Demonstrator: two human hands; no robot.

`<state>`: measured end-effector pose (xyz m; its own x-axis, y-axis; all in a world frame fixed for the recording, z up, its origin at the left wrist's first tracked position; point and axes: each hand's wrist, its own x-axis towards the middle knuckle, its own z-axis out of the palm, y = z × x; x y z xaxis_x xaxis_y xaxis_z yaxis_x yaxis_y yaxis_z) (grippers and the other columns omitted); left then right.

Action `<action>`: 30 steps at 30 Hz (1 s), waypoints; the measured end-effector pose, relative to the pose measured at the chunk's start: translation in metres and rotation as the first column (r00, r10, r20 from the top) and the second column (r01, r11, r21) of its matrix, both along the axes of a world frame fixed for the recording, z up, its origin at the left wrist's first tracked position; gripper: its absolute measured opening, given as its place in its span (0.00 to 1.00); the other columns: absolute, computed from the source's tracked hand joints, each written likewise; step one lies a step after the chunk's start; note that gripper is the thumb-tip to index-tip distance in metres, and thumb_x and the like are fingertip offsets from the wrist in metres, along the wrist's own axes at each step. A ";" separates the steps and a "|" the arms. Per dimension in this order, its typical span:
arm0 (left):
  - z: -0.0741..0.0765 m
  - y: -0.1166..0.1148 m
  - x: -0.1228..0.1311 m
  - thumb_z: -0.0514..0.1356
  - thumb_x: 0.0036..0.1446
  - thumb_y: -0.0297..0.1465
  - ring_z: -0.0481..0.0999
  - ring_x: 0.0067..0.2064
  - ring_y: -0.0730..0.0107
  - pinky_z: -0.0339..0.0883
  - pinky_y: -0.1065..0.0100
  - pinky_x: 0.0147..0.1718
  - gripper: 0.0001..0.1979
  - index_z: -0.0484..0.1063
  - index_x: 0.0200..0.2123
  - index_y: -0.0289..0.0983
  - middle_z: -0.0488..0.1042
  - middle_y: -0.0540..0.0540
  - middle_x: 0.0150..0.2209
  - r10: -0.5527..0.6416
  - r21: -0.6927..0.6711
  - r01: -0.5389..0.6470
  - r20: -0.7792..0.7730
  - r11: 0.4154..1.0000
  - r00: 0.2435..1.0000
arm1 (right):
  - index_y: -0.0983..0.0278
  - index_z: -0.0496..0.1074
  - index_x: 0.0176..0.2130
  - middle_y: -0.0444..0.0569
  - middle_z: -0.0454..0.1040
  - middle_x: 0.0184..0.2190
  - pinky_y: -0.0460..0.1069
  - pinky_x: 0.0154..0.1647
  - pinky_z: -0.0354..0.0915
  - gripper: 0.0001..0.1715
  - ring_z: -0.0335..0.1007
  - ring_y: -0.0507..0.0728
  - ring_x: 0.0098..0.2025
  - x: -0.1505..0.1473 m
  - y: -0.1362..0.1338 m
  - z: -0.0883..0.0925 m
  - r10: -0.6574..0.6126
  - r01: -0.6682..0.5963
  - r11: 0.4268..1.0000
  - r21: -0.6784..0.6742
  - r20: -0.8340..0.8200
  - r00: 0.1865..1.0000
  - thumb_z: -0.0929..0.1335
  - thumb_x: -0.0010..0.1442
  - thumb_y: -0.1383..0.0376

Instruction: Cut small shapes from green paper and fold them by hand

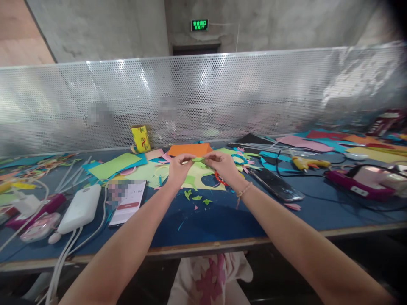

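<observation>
A small piece of green paper (199,160) is stretched between my two hands above the cluttered middle of the table. My left hand (181,168) pinches its left end and my right hand (223,166) pinches its right end. Below them lies a pale yellow-green sheet (210,183) with cut-outs and scraps on it. Several small green leaf-shaped paper pieces (197,197) rest on the blue tabletop nearer to me. Behind my hands is an orange sheet (190,149). Red-handled scissors, as they appear, (220,178) lie partly hidden beside my right hand.
A white power bank (81,208) with cables and a lit phone (129,207) lie left. On the right are a dark phone (276,185), a yellow glue gun (310,164) and a purple power strip (359,186). A perforated metal screen (203,97) borders the table's back.
</observation>
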<state>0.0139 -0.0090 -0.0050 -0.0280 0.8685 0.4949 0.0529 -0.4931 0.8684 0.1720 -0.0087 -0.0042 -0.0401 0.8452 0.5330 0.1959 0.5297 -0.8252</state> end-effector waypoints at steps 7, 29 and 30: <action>0.000 -0.001 0.001 0.58 0.41 0.23 0.71 0.38 0.69 0.64 0.67 0.40 0.08 0.73 0.27 0.37 0.72 0.46 0.35 -0.015 0.053 0.012 0.050 0.999 0.999 | 0.60 0.73 0.27 0.46 0.69 0.28 0.49 0.33 0.63 0.06 0.65 0.53 0.33 0.002 -0.006 0.005 -0.146 0.113 0.970 0.217 0.144 0.979 0.66 0.48 0.69; 0.005 -0.007 0.009 0.64 0.36 0.26 0.72 0.32 0.74 0.65 0.67 0.36 0.13 0.69 0.30 0.32 0.73 0.46 0.31 -0.175 -0.249 0.294 0.409 0.923 0.896 | 0.62 0.71 0.30 0.48 0.70 0.34 0.51 0.36 0.66 0.07 0.68 0.52 0.33 -0.001 -0.003 0.003 0.034 -0.035 0.997 0.070 0.016 0.999 0.69 0.46 0.66; 0.005 -0.007 0.009 0.64 0.36 0.26 0.72 0.32 0.74 0.65 0.67 0.36 0.13 0.69 0.30 0.32 0.73 0.46 0.31 -0.183 -0.255 0.309 0.420 0.916 0.889 | 0.63 0.70 0.30 0.48 0.71 0.34 0.50 0.36 0.66 0.07 0.69 0.52 0.33 -0.001 -0.004 0.003 0.038 -0.038 0.998 0.057 0.002 0.999 0.69 0.46 0.66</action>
<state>0.0226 -0.0158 -0.0001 0.0759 0.9772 0.1983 -0.3987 -0.1526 0.9043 0.1708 -0.0123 -0.0010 -0.0721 0.8110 0.5806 0.1749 0.5833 -0.7932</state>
